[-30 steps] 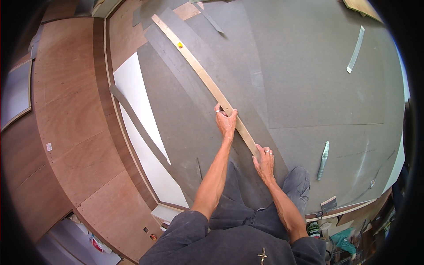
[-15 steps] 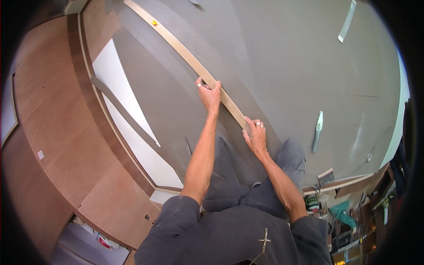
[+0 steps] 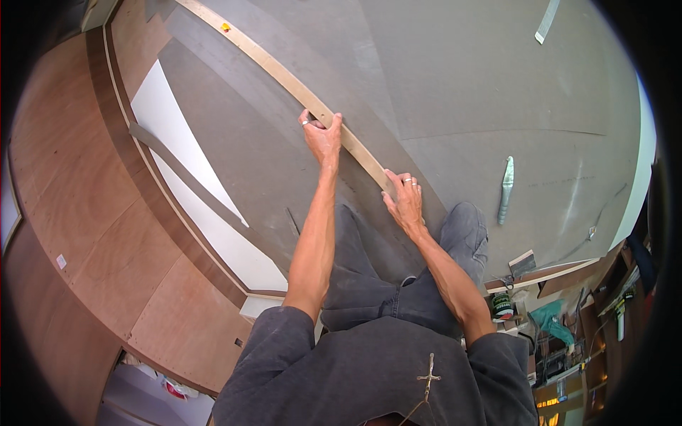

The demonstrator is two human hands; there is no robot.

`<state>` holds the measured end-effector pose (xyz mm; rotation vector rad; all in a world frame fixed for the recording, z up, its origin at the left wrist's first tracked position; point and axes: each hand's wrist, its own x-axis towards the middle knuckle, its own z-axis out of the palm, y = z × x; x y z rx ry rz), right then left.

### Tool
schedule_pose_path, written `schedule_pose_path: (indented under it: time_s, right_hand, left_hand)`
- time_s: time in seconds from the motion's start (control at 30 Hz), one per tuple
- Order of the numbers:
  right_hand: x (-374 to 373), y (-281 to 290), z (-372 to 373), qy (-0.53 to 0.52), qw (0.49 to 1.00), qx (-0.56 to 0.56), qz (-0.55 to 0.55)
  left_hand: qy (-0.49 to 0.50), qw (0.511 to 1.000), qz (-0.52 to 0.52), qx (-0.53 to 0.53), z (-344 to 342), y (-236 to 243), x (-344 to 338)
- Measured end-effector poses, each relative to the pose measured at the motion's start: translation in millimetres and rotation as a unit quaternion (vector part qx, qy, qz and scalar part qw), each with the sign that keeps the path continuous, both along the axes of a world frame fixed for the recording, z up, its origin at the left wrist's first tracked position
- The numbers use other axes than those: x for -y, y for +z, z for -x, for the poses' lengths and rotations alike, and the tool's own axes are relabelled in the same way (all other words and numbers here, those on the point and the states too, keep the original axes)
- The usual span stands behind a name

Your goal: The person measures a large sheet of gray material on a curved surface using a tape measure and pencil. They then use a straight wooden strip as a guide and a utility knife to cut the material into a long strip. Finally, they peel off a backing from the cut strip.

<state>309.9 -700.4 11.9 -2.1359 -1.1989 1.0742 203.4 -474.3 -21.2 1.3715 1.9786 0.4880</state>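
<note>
A long pale wooden batten (image 3: 277, 69) lies diagonally on grey sheet material (image 3: 469, 85), with a small yellow object (image 3: 225, 27) near its far end. My left hand (image 3: 321, 138) is closed on the batten partway along, thumb at one edge and ringed fingers at the other. Lower right, my right hand (image 3: 403, 201) grips the near end, fingers bent over it. A knife-like tool (image 3: 506, 190) with a pale blade lies to the right of my hands.
On the left are a white panel (image 3: 160, 99), a dark strip (image 3: 177, 170) and curved plywood boarding (image 3: 99, 199). A pale strip (image 3: 547, 19) lies at the top right. Tools and a teal cloth (image 3: 550, 316) lie lower right, beside my legs (image 3: 462, 234).
The whole scene, batten and hands included, has shifted up and leftward in the picture. Both hands keep about the same places on the batten.
</note>
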Motion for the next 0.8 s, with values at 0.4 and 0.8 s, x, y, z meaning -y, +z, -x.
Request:
schedule_pose_path:
  time_s: [0.4, 0.8]
  right_hand:
    - [-0.9, -0.9, -1.0, 0.008, 1.0, 0.01, 0.009]
    - [0.0, 0.9, -0.1, 0.018, 0.999, 0.031, 0.019]
  left_hand:
    - [-0.006, 1.0, 0.006, 0.005, -3.4, 4.0, -0.8]
    - [0.003, 1.0, -0.007, 0.022, -8.2, 5.7, 1.3]
